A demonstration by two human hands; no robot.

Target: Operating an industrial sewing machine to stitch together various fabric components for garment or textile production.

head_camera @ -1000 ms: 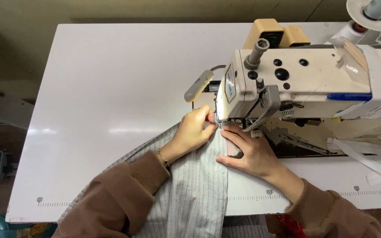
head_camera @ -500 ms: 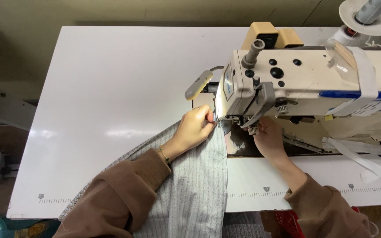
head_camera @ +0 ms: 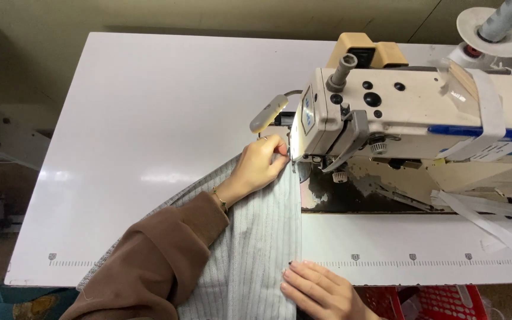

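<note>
Looking down from the head camera, we saw our left hand (head_camera: 260, 168) resting flat on the grey ribbed fabric (head_camera: 256, 249), its fingers drawn together and pressed onto the cloth just beside the needle area of the cream sewing machine (head_camera: 398, 112). That hand gripped nothing; it lay palm down, holding the cloth against the bed. A thin bracelet (head_camera: 220, 200) showed at the wrist, and a brown sleeve (head_camera: 155, 266) covered the forearm down to the lower edge of the view. Our right hand (head_camera: 318, 290) lay near the bottom of the picture, fingers spread loosely and flat, fingertips touching the right edge of the fabric where it met the white table (head_camera: 137, 118). It, too, closed on nothing. The fabric ran in a long strip from the front edge of the table up to the presser foot, its straight right edge lined up along the dark machine bed (head_camera: 357, 198). A small lamp head (head_camera: 268, 112) jutted out to the left of the machine, just above our left hand. A printed ruler strip (head_camera: 410, 259) ran along the front of the table, to the right of our right hand. Pale tape strips (head_camera: 487, 219) trailed over the right end of the machine, and a thread cone stand (head_camera: 493, 26) stood in the far right corner. A red basket (head_camera: 440, 299) showed below the table edge.
</note>
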